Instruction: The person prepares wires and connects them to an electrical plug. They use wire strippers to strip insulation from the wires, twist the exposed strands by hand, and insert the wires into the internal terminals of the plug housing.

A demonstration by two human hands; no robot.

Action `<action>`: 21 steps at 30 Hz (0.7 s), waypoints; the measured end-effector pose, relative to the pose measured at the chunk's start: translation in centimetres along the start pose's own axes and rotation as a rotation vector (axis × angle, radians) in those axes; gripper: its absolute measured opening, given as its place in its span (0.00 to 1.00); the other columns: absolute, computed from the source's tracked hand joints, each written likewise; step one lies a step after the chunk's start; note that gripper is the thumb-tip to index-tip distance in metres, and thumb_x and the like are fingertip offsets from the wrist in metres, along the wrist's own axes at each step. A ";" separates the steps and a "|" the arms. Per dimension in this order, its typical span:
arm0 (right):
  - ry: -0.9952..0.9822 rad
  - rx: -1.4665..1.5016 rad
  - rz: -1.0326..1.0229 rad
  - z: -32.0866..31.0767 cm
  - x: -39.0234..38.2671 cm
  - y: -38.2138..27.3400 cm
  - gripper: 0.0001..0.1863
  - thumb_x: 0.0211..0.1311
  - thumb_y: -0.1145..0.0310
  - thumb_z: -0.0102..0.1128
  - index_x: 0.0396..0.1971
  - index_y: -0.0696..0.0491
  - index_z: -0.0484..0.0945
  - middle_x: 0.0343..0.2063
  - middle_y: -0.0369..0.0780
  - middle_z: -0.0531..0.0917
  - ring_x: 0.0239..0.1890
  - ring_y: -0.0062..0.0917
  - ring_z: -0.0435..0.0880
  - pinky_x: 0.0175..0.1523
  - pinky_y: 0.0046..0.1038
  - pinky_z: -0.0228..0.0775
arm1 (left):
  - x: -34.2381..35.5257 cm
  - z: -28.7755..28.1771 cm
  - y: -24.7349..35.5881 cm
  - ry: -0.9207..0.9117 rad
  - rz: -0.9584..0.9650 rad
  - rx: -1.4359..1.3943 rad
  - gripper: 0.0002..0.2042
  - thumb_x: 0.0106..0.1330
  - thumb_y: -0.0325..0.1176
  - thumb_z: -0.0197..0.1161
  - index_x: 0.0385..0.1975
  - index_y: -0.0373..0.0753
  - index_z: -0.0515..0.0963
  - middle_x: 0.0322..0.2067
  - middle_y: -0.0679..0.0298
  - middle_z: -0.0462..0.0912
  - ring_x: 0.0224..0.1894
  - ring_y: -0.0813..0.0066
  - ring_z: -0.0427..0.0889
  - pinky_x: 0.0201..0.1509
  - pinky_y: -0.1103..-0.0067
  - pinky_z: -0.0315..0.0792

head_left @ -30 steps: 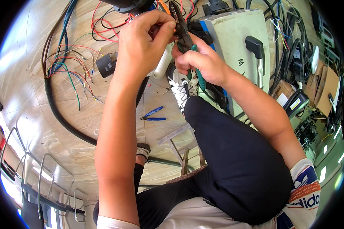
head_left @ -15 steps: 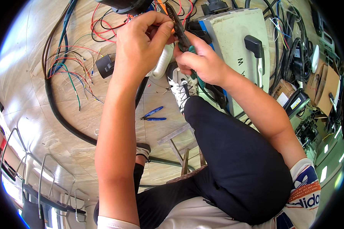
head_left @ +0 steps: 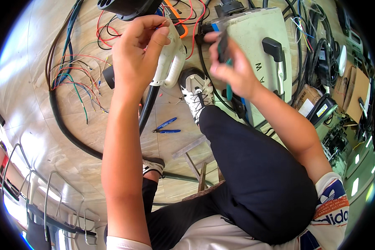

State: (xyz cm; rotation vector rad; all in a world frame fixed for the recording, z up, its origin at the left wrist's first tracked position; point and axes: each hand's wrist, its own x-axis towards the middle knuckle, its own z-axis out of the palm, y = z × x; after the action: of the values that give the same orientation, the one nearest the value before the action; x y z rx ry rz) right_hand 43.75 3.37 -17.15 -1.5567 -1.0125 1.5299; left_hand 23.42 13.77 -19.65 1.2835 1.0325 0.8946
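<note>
My left hand (head_left: 138, 56) pinches a small wire end (head_left: 162, 24) beside a black cylindrical housing (head_left: 129, 8), over a white connector gun (head_left: 171, 66) with a thick black cable (head_left: 149, 107). To its right, my right hand (head_left: 233, 64) is closed around dark wire strippers (head_left: 223, 48) with green handles, blurred by motion, in front of a pale metal case (head_left: 256, 33) with a black-gripped handle. An orange-edged device (head_left: 177, 16) lies behind my left hand. Blue-handled cutters (head_left: 166, 131) lie on the tiled floor below my hands.
Coloured wires (head_left: 81, 83) fan out from a cable at left. Coiled black cables (head_left: 321, 62) and cardboard (head_left: 352, 98) are at right. A wooden stool (head_left: 202, 175) is beneath me, metal hoops (head_left: 50, 200) at lower left. My knee and shoe (head_left: 196, 96) are in the middle.
My right hand has pulled the strippers away to the right of my left hand. My left hand has shifted left with the wire, uncovering more of the white connector gun.
</note>
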 end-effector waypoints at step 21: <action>-0.847 -1.380 -0.622 5.2 0.5 9.1 0.28 0.38 0.59 0.75 0.42 0.53 0.78 0.39 0.36 0.77 0.51 0.31 0.72 0.59 0.31 0.60 | -1.4 -2.6 0.2 0.246 -0.253 -0.219 0.09 0.67 0.30 0.65 0.37 0.29 0.77 0.32 0.55 0.86 0.32 0.76 0.84 0.40 0.82 0.77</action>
State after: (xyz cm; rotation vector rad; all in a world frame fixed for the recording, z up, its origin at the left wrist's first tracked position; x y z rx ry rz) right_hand 38.97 -0.28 -25.79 -0.9540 -3.1048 0.9251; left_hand 20.53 13.21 -19.34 0.8532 1.2213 0.9552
